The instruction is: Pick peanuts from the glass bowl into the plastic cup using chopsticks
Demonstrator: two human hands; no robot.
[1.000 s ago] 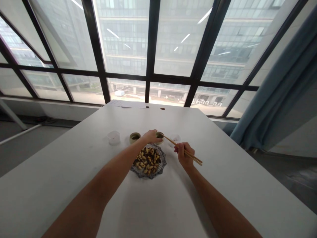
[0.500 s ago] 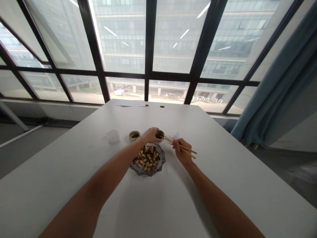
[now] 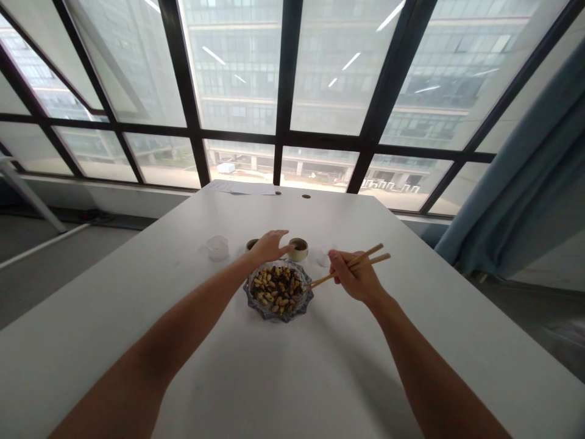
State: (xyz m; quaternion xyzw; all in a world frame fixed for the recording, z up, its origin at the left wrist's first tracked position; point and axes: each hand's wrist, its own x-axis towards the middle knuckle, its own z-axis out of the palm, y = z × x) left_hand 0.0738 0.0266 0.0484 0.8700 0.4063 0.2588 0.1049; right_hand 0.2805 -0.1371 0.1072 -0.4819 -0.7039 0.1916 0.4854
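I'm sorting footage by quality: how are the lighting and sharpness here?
In the head view, daylight washes out the scene beyond the windows, where white streaks show; in the same view, soft shadows lie on the table, both chopsticks read clearly, and the leftmost clear container looks faint.

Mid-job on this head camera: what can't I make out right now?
All in the head view:
Left cup: mostly hidden by the left hand.
Chopsticks: tips too small to show any grip.
Right cup: contents too small and dark.
Papers: print too small.
Curtain: cut off by the right edge.
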